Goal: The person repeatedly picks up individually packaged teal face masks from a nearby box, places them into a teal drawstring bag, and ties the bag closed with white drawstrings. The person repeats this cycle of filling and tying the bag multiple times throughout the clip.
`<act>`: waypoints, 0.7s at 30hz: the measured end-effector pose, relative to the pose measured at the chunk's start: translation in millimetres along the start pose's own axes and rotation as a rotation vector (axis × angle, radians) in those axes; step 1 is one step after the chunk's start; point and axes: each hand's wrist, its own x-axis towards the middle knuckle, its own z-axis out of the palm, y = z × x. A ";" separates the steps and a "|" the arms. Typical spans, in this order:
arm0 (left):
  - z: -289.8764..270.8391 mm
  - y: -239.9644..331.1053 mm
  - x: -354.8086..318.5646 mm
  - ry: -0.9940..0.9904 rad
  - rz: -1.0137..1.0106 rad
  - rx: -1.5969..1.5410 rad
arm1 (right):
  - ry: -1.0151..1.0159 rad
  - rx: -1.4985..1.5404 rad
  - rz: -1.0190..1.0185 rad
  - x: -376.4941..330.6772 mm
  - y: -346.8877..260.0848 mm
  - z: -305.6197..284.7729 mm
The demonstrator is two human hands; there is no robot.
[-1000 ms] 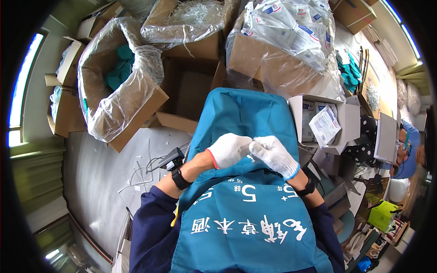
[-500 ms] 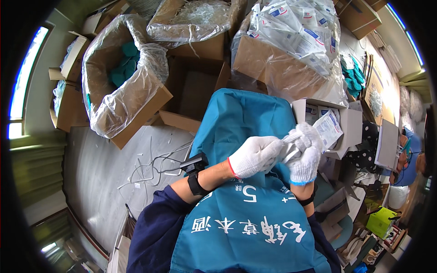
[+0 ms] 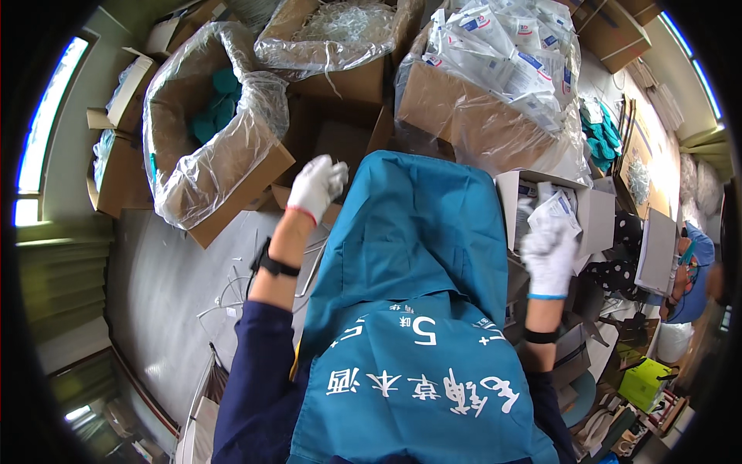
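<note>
My left hand [image 3: 317, 185], in a white knitted glove with a red cuff edge, is over the near edge of an open cardboard box [image 3: 305, 206]. Its fingers are curled inward, and whatever they may hold is hidden. Off to the right, my right hand [image 3: 547, 255], in a similar glove with a blue cuff edge, reaches to a small white carton [image 3: 597, 220]. White printed packets [image 3: 555, 215] lie inside it, one right beside the fingers. Motion smears this hand, so its grip is unclear. A teal apron [image 3: 417, 255] spreads between both arms.
Left stands a plastic-lined carton [image 3: 232, 203] with teal cloth items [image 3: 216, 108]. Behind are a lined box of clear shredded-looking material [image 3: 340, 23] and a large box heaped with white packets [image 3: 495, 54]. White tubing [image 3: 232, 298] lies on the floor. A person in blue [image 3: 696, 271] is far right.
My hands, together above the apron before with something whitish between them, have parted. The left went up and left to the open box; the right moved down and right to the white carton.
</note>
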 end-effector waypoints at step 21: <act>106.5 -87.5 -35.0 -0.404 0.528 1.097 | -0.019 -0.200 0.388 -13.3 143.8 58.4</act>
